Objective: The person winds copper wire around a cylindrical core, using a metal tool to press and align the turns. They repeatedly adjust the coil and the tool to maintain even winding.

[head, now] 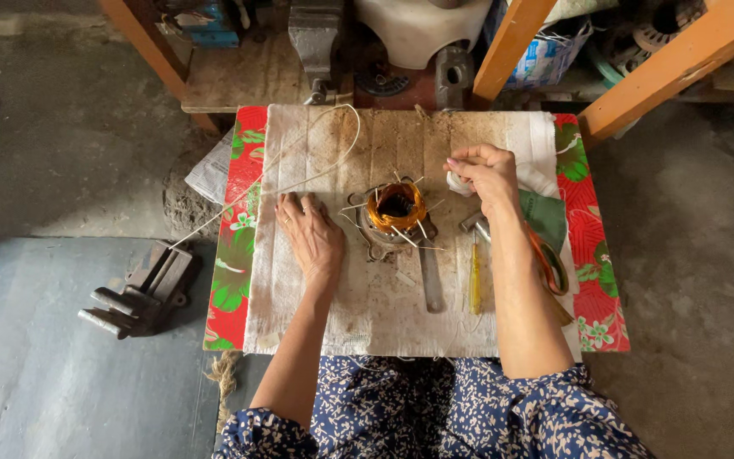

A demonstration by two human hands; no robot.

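Overhead: left hand flat, fingers spread on stained white cloth, holding nothing — round metal stator with copper-orange winding just right of its fingertips. Right hand curled, fingertips pinching thin pale thread; yellow-handled screwdriver lies below its wrist.

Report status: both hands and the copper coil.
Left hand flat on cloth. Right hand pinched shut, contents unclear. Copper coil between them, untouched.
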